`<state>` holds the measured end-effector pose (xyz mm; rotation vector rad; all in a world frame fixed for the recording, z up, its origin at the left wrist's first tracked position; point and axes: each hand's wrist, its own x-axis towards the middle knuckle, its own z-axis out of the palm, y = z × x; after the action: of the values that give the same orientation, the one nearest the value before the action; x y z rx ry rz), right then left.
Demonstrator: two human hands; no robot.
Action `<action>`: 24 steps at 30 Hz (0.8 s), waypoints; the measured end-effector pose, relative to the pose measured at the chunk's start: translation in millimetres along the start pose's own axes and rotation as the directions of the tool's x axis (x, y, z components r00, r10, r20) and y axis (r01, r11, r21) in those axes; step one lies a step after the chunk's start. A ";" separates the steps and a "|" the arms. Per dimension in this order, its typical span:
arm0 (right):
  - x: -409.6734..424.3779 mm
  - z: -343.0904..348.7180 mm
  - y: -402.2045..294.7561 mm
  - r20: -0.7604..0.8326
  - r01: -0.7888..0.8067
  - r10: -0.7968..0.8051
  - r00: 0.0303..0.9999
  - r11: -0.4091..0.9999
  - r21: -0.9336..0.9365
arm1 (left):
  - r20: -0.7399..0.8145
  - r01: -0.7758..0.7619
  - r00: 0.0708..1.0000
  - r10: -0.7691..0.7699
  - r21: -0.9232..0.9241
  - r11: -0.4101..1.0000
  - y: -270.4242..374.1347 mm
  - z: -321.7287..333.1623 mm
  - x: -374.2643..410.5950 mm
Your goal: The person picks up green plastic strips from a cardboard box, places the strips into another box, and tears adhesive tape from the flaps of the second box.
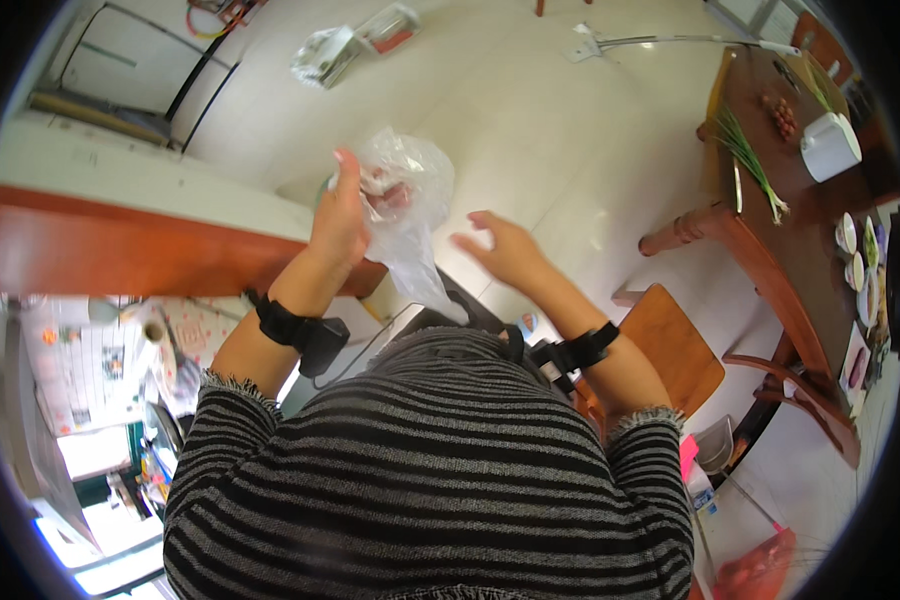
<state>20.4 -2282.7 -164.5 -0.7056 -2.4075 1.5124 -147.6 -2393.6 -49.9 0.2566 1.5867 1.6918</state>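
My left hand [341,217] is raised in front of me, thumb up, and grips a thin, clear plastic bag [424,169]. Pinkish shapes show through the crumpled film; whether they are my fingers or something in the bag is unclear. The narrow end of the bag trails down towards my waist. To the right of the bag, a short gap away, my right hand [506,251] is held out empty with thumb and fingers apart. Black straps with small devices sit on both my forearms.
At right, a dark wooden table [772,202] bears spring onions [754,165], small red bulbs or fruit [782,118], a white pitcher [832,146] and bowls. A wooden stool [667,349] stands nearby. Bagged goods [326,56] and a mop [589,49] lie farther off. An orange-brown ledge [135,240] runs at left.
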 end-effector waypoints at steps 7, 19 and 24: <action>91.2 -22.1 83.6 -0.070 -0.335 0.404 0.912 0.833 0.440 | 0.358 0.081 0.928 -0.099 0.066 0.995 0.7 92.0 110.1; 302.1 -243.8 110.9 -0.183 -0.453 0.695 0.695 0.621 0.640 | 0.730 -0.798 0.600 0.327 0.578 0.172 32.6 149.7 406.6; 388.4 -291.8 125.1 -0.278 -0.375 0.598 0.752 0.735 0.565 | 0.778 -0.764 0.612 0.140 0.628 -0.150 52.6 216.3 506.9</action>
<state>-157.1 -1813.6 -172.6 -1.4715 -1.4625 1.7829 -372.9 -1895.9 -140.0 2.1369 2.0749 0.3433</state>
